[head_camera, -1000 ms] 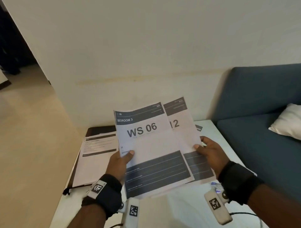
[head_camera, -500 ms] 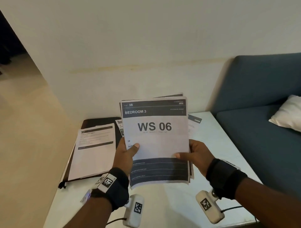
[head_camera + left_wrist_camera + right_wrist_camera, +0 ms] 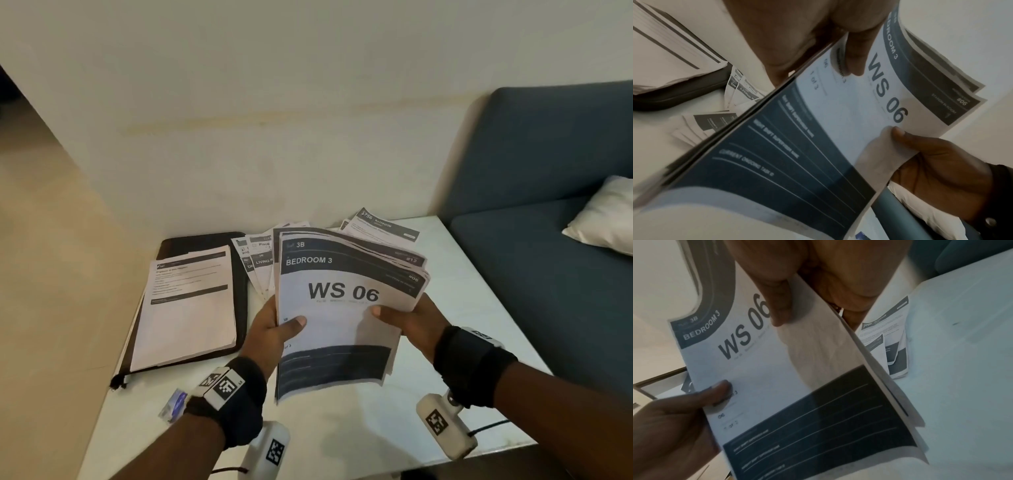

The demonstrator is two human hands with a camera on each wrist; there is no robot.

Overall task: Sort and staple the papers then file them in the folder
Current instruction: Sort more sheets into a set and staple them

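Note:
I hold a stack of printed papers (image 3: 342, 308) above the white table (image 3: 462, 308); the top sheet reads "BEDROOM 3, WS 06". My left hand (image 3: 274, 329) pinches the stack's left edge, thumb on top. At the right edge my right hand (image 3: 407, 317) pinches it the same way. Both wrist views show the stack (image 3: 838, 129) (image 3: 797, 386) with a thumb on the top sheet. A black folder (image 3: 202, 243) lies open at the table's left with a paper pile (image 3: 188, 308) on it. No stapler shows.
More sheets (image 3: 260, 260) fan out on the table behind the stack, and others (image 3: 383, 228) lie near the wall. A small blue-white packet (image 3: 173, 406) lies by my left wrist. A blue sofa (image 3: 548, 240) with a white cushion (image 3: 606, 216) stands to the right.
The two sheets that were fanned apart have been squared into one stack, with "WS 06" on top. The stack now tilts flatter and lower over the table.

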